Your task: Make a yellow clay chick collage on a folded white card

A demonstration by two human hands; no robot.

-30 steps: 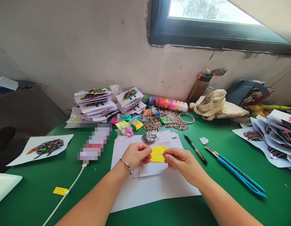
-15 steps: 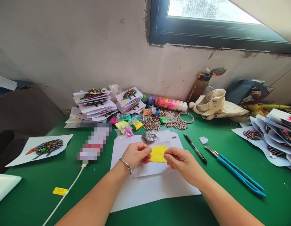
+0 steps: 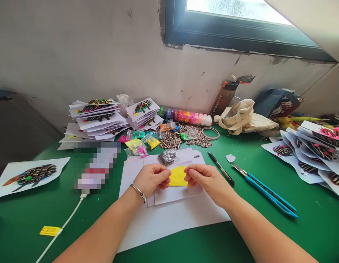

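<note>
Between my two hands is a flattened piece of yellow modelling clay (image 3: 177,176). My left hand (image 3: 154,179), with a bracelet at the wrist, pinches its left edge. At the right edge, the thumb and fingers of my right hand (image 3: 203,179) are closed on the same piece. Below it lies a small white card (image 3: 172,198) with a few pencil lines, on top of larger white paper sheets (image 3: 147,230). A bag of dark clay (image 3: 168,156) rests on the papers just beyond my hands.
Sunflower seeds (image 3: 172,138) lie in a heap at the back, beside small bags of coloured clay (image 3: 153,141). To the right are a pen (image 3: 221,168) and a blue craft knife (image 3: 264,190). Stacks of seed-decorated cards (image 3: 99,122) stand back left. A cable (image 3: 65,223) crosses the left side.
The whole scene has shifted left in view as the camera turned slightly right. Both hands still hold the yellow clay, and its outline looks a little different.
</note>
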